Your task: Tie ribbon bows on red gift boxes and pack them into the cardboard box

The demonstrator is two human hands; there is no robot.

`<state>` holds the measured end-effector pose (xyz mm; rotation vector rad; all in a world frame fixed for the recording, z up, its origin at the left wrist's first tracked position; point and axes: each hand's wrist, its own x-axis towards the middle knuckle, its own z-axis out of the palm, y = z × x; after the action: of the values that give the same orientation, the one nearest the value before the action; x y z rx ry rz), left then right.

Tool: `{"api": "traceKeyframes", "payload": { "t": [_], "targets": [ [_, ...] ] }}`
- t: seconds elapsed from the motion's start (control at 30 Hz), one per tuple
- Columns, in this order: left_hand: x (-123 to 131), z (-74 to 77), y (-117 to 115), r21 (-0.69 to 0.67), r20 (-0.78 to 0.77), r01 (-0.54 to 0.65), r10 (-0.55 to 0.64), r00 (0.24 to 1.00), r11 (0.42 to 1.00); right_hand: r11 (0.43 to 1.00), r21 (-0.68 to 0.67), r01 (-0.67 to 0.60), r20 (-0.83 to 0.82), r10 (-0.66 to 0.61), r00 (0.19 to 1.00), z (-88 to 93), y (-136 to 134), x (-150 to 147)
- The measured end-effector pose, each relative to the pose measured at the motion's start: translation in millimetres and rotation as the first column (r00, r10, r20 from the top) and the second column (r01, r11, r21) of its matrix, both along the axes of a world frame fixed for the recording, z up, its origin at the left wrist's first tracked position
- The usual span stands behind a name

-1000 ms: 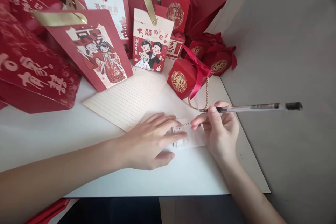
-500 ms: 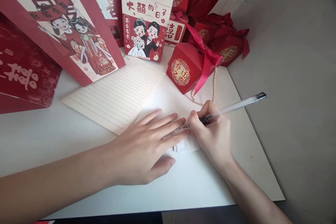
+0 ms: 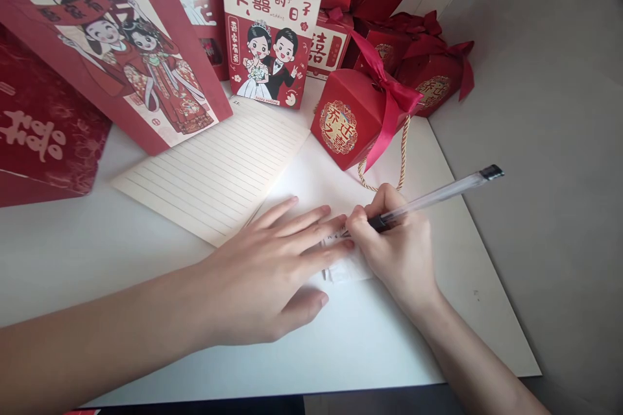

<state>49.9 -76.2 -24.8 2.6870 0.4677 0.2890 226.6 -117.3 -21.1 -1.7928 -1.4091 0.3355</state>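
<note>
My left hand (image 3: 272,272) lies flat with its fingers spread, the fingertips resting on a small white paper (image 3: 348,267). Dark handwritten marks show on that paper between the two hands; most of it is covered. My right hand (image 3: 396,243) grips a clear-barrelled pen (image 3: 433,197) with a black grip and black end. Its tip points down to the left at the paper, close to my left fingertips. Just beyond my left hand lies a lined sheet (image 3: 214,172) with a little writing at its top corner.
A white table (image 3: 379,343) carries everything, its right edge beside a grey surface (image 3: 549,207). Red boxes and bags stand along the back: a couple-print box (image 3: 270,32), a large illustrated bag (image 3: 141,58), a ribboned box (image 3: 360,120) with a rope handle, and a dark-red box (image 3: 43,123).
The view has shifted slightly. My right hand and the pen sit a little lower against the right, with the pen tip still at the paper. My left hand stays in place.
</note>
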Motion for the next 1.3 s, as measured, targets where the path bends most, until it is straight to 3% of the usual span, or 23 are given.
{"api": "traceKeyframes", "payload": {
  "t": [0.43,0.7,0.93,1.13,1.3],
  "targets": [
    [0,1.8,0,-0.016,-0.003,-0.010,0.010,1.000,1.000,1.000,0.019,0.018,-0.026,-0.017,1.000,2.2,-1,1],
    [-2,0.0,1,0.004,-0.050,0.020,-0.020,0.999,1.000,0.950,0.291,0.115,-0.104,-0.089,0.991,-3.6,-4,19],
    [-4,-0.7,0,0.012,0.002,0.040,-0.040,0.999,0.999,0.960,0.248,0.131,0.294,-0.204,0.934,-7.7,10,45],
    [-5,-2.5,0,-0.029,0.025,0.044,-0.044,0.999,0.999,0.988,0.097,0.122,0.303,-0.146,0.942,-15.0,4,67],
    [-4,-7.4,-1,-0.052,0.041,0.058,-0.056,0.998,0.997,0.987,0.055,0.151,0.352,-0.161,0.922,-28.7,-5,93]
  ]
}}
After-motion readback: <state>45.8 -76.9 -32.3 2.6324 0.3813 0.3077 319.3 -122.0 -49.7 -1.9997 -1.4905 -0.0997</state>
